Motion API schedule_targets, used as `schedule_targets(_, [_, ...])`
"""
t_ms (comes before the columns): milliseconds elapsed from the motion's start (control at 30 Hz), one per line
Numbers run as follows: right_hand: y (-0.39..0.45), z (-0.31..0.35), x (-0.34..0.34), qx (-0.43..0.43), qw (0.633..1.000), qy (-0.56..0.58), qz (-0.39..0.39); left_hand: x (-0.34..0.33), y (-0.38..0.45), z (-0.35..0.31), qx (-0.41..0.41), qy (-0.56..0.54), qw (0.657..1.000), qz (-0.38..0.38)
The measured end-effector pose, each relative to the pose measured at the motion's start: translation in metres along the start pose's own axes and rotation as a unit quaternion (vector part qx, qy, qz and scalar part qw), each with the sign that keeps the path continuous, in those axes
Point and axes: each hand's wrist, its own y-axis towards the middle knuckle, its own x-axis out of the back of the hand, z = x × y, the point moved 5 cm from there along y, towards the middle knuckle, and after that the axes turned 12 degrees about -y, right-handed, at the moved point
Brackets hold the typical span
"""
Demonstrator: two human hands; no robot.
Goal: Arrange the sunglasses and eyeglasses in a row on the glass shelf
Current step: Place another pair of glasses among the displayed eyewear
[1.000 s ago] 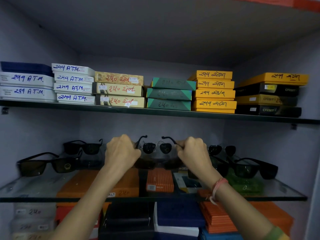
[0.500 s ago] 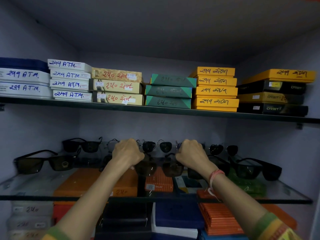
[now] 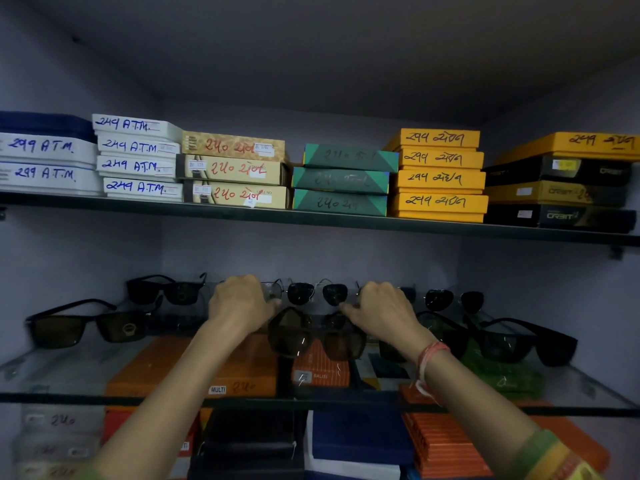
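head | dark brown-lensed sunglasses (image 3: pixel 317 336) | held by both hands' fingers (image 3: pixel 273 304)

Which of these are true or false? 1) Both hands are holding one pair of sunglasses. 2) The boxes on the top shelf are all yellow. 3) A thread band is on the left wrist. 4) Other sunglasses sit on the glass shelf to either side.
1) True: the left hand and right hand grip the ends of the brown-lensed sunglasses.
2) False: the upper shelf holds white boxes, beige boxes, green boxes, yellow boxes and black ones.
3) False: the thread band is on the right wrist.
4) True: black sunglasses lie left and another pair right on the glass shelf.
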Motion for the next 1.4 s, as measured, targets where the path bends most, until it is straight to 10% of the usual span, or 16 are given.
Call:
schedule_targets(333, [-0.018, 0.003, 0.028, 0.008, 0.992, 0.023, -0.122, 0.008, -0.017, 0.04, 0.054, 0.102, 0.99, -0.082])
schedule_targets(633, [-0.06, 0.056, 0.046, 0.101, 0.956, 0.116, -0.249, 0.052, -0.07, 0.044, -0.215, 0.008, 0.936, -0.278])
schedule_targets(967, [-0.11, 0.115, 0.05, 0.125, 0.94, 0.072, -0.311, 0.062, -0.127, 0.062, -0.402, 0.001, 0.857, -0.321])
schedule_targets(1400, [-0.126, 0.127, 0.061, 0.081, 0.945, 0.051, -0.312, 0.095, -0.125, 0.094, -0.184, -0.136, 0.908, -0.352])
